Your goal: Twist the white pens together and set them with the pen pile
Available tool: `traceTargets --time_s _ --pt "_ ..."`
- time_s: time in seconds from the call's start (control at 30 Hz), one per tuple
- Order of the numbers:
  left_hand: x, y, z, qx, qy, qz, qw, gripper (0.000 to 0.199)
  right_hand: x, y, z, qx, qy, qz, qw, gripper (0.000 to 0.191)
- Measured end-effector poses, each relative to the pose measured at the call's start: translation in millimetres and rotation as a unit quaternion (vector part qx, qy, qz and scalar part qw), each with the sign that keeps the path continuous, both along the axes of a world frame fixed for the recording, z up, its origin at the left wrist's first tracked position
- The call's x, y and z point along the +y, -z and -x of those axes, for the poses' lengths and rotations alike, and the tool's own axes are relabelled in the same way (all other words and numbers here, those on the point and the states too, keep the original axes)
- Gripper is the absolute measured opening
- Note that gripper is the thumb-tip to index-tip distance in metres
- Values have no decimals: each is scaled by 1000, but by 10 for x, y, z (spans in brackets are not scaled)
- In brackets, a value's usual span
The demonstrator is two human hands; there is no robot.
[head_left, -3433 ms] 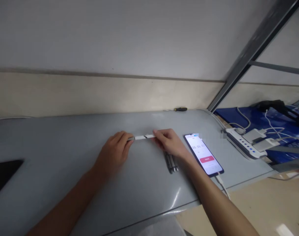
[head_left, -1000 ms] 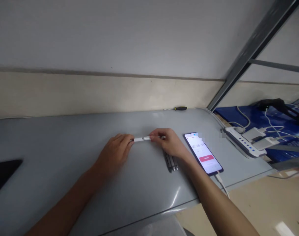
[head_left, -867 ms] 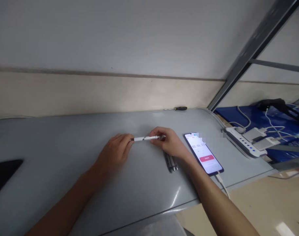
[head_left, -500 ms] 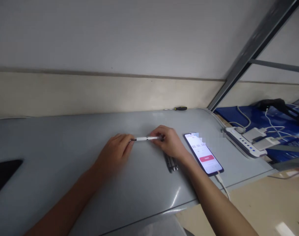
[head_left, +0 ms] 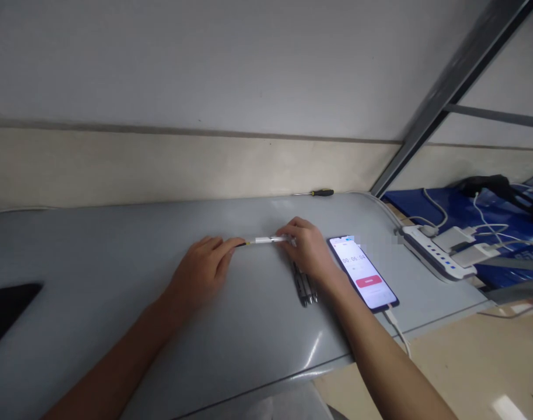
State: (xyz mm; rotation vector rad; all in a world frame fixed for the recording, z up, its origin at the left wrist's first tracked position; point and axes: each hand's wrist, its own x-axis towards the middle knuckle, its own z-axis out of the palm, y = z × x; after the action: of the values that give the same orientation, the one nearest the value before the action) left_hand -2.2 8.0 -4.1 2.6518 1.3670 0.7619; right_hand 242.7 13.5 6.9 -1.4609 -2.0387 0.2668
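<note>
Both hands work over the grey table (head_left: 117,274), holding a white pen (head_left: 265,240) between them just above the surface. The pen's long axis runs nearly level, left to right across the view, its dark tip end pointing toward the left hand (head_left: 200,269).

The left hand's fingertips are pressed together in a pinch on the dark tip end. The right hand (head_left: 307,251) has its fingers curled and closed around the opposite, white end. Whether the pen is one piece or two parts partly joined cannot be told; the view is blurred there.

Several dark pens (head_left: 305,286) lie side by side on the table just under the right wrist. A phone (head_left: 363,273) with a lit screen lies just right of that hand, a cable at its near end.
</note>
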Motion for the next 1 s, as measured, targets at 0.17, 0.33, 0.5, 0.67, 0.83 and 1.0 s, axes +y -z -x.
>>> traceTargets --time_s 0.17,0.33,0.5,0.67,0.83,1.0 --pt "8 -2 5 2 -15 -4 1000 33 24 46 -29 -16 42 -8 999 22" --pt "7 2 2 4 -14 5 1000 31 14 24 -14 -18 34 -4 999 23" --pt "16 18 17 5 -13 8 1000 32 10 17 -3 -17 26 -13 999 23" --pt "13 16 14 -10 -4 11 1000 31 14 37 -1 -3 4 -29 1000 22" --pt "-12 -1 -60 -11 20 23 999 28 3 56 56 -5 -50 -26 998 23" --pt "-28 -10 -84 -7 4 38 999 29 -19 57 102 4 -94 -36 995 19"
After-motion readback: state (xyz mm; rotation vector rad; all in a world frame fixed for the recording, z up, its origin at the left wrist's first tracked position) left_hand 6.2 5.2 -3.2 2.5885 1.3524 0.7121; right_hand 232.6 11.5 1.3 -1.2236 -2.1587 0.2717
